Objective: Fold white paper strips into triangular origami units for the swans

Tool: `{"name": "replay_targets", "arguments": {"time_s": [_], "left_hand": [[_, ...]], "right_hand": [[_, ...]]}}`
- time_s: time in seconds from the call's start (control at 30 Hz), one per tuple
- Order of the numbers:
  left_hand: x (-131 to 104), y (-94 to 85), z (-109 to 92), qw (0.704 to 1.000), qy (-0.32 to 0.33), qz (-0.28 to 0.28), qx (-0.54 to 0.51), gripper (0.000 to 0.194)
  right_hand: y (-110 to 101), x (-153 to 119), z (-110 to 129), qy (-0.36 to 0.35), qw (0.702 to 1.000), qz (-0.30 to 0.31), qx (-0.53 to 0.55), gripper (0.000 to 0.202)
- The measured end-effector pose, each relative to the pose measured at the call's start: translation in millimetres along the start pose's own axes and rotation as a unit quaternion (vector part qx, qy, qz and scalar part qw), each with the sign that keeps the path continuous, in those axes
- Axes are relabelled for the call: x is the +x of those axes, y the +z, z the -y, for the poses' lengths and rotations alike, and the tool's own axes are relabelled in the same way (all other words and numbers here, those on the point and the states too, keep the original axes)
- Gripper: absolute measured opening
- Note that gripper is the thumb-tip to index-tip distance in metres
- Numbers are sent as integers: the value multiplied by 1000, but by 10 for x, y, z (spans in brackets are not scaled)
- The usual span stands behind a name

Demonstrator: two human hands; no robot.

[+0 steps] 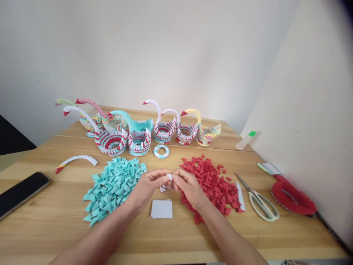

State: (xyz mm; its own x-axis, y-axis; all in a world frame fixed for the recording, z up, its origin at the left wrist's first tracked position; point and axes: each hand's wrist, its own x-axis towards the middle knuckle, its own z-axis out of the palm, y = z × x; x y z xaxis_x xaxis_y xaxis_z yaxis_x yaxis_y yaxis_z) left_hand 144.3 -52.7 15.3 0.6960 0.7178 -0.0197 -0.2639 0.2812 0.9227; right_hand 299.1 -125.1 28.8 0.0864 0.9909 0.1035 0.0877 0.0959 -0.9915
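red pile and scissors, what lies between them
In the head view, a thin white strip lies between the red pile and the scissors.

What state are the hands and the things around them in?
Left hand: pinching
Right hand: pinching
White paper: gripped by both, partly hidden
White sheets: stacked
Turquoise pieces: folded, heaped
Red pieces: folded, heaped
Scissors: closed
Phone: screen dark
Paper swans: upright
Curved neck: detached, lying
Paper ring: lying flat
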Motion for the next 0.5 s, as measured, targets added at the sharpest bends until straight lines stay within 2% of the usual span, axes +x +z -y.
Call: {"name": "replay_targets", "arguments": {"time_s": [0.1,0.17,0.27,0.3,0.4,0.5], "left_hand": [[7,-1,27,1000,-3,-4,-12,31],[8,-10,28,999,-10,-28,-13,31],[24,-38,5,994,-30,-92,-41,32],[33,-51,-7,993,-33,-102,-58,31],[59,-88,-45,988,-40,-108,-98,32],[58,-105,-85,985,-64,-102,-124,37]], "right_hand": [[27,1,7,4,1000,13,14,40],[31,3,26,-4,1000,29,-2,40],[-41,1,99,-57,990,16,-131,37],[-95,-10,139,-80,976,-12,-200,34],[-359,-112,279,-129,913,-110,-371,26],[-779,-366,343,-99,857,-185,-470,25]]}}
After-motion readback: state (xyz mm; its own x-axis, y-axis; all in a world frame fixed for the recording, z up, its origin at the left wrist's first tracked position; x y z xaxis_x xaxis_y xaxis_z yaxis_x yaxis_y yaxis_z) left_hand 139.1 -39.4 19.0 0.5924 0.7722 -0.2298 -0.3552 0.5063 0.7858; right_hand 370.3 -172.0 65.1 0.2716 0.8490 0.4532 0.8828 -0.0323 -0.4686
